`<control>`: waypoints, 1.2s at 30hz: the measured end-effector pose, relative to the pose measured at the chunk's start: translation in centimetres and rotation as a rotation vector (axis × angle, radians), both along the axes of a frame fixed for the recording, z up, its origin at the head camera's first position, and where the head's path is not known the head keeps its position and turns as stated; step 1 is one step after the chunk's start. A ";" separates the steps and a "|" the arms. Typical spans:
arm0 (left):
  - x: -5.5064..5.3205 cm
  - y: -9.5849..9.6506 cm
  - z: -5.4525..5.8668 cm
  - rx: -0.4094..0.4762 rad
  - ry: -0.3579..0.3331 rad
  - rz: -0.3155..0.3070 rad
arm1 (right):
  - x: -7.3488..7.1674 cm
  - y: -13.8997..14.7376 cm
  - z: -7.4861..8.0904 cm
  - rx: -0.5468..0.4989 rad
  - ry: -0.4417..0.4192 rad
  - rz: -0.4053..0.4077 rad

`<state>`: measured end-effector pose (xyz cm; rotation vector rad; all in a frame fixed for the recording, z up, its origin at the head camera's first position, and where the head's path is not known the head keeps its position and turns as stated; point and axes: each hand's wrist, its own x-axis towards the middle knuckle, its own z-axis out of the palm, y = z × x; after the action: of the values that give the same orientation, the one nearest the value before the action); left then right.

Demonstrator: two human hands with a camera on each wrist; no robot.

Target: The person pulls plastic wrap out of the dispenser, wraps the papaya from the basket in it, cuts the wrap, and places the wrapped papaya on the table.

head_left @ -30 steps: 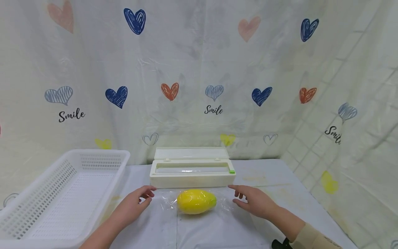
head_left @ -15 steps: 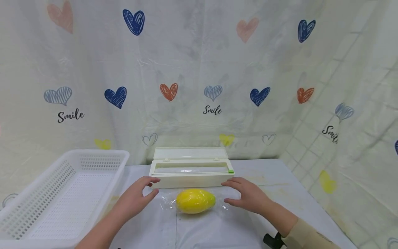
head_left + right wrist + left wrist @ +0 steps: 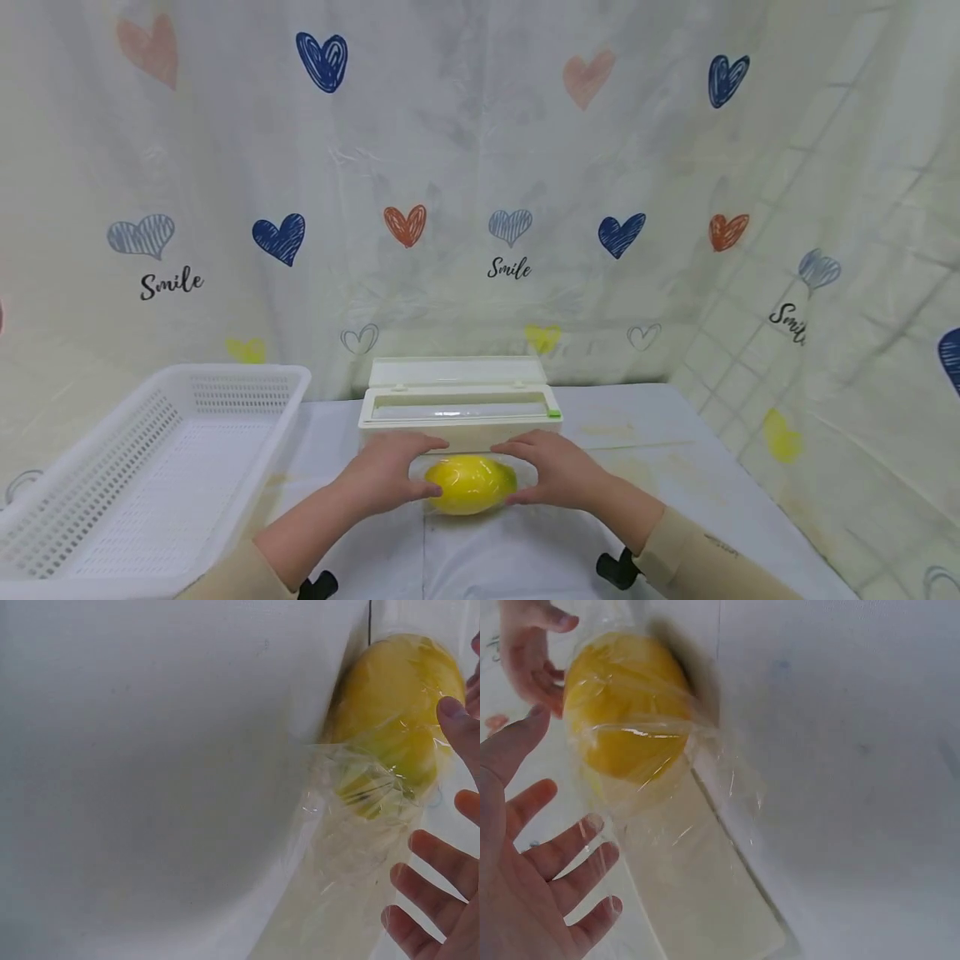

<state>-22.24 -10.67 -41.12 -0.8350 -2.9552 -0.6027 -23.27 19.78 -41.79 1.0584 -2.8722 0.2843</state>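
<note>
Just before the box (image 3: 467, 432), the fruit (image 3: 471, 485) lies parallel, wrapped in film (image 3: 319, 787), probably so each loose end faces one palm | your left hand (image 3: 386, 471) and right hand (image 3: 566, 471) flank it, fingers spread, gripping nothing; thumb contact unclear

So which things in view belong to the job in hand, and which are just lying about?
Part of the job:
left hand
right hand
yellow fruit
clear film around it
open film dispenser, probably

Apparently just about:
white basket, untouched
heart-print curtain
</note>
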 end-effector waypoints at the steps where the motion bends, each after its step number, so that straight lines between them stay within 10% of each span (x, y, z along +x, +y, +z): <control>1: -0.1 0.3 -0.2 -0.009 -0.010 -0.002 | -0.1 -0.2 -0.1 0.001 0.000 0.004; 24: 0.0 1.7 -1.9 -0.093 0.001 -0.034 | -0.7 -1.7 -1.2 0.021 -0.025 0.034; 36: 3.0 1.5 -2.2 -0.095 0.004 0.014 | -0.4 -1.8 -1.0 0.040 -0.030 0.166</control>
<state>-19.26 -9.15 -43.27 -0.8200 -3.0043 -0.4622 -23.69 18.00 -42.75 1.3140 -2.8308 0.2546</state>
